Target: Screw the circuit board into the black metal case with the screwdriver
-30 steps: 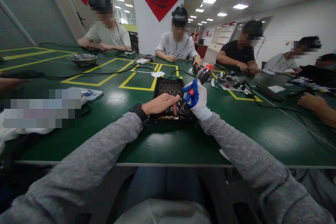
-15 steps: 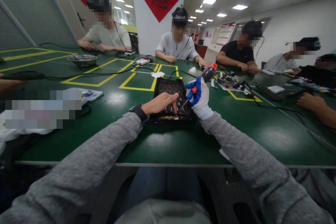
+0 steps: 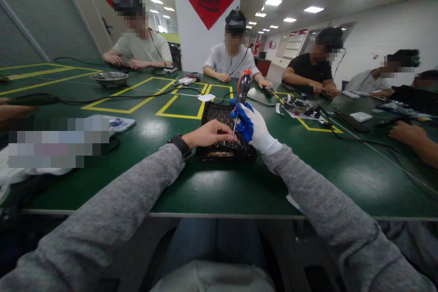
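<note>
A black case (image 3: 226,157) with small metal parts inside lies on the green table in front of me. My right hand (image 3: 251,125), in a white and blue glove, grips a screwdriver (image 3: 244,86) with a black and red handle. The screwdriver stands nearly upright, its shaft pointing down into the case. My bare left hand (image 3: 214,134) is over the left part of the case, thumb and fingers closed near the screwdriver's tip. Whatever lies between those fingers is too small to make out.
Metal bowls stand at the left (image 3: 109,78) and right (image 3: 297,104) of the table (image 3: 219,191). Cables cross the tabletop, and a plastic bag (image 3: 118,123) lies left. Several people sit around; another person's hand (image 3: 409,136) is at the far right.
The screwdriver has swung from leaning right to nearly upright, its tip now by my left fingers. My left hand's thumb and fingers have closed together. My right hand has moved slightly left.
</note>
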Tool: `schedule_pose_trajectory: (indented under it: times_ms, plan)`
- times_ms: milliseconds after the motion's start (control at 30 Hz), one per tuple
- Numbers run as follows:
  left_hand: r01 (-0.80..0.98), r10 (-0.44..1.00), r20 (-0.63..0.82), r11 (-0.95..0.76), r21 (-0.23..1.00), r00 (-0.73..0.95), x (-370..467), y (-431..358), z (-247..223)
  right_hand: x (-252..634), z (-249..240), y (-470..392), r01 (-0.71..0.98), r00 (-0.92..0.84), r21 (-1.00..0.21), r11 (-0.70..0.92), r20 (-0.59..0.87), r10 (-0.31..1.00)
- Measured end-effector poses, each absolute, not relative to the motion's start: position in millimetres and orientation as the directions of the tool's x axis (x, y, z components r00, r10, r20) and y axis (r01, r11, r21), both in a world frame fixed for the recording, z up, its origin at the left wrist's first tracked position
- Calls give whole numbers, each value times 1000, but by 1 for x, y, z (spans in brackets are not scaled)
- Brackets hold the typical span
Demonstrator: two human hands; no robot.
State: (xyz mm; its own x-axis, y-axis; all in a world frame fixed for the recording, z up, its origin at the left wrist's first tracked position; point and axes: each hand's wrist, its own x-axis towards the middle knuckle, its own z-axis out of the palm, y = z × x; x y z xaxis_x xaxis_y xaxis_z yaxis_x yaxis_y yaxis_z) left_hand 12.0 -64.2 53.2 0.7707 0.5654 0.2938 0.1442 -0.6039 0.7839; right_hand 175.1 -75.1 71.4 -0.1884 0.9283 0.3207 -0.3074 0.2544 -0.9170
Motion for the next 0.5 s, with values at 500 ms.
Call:
schedule_pose_trajectory:
  times_ms: [500]
  plan:
    - [157, 587, 244, -548, 821, 772, 15, -66, 51, 175, 68, -79, -217, -261, -963, 159, 214, 941]
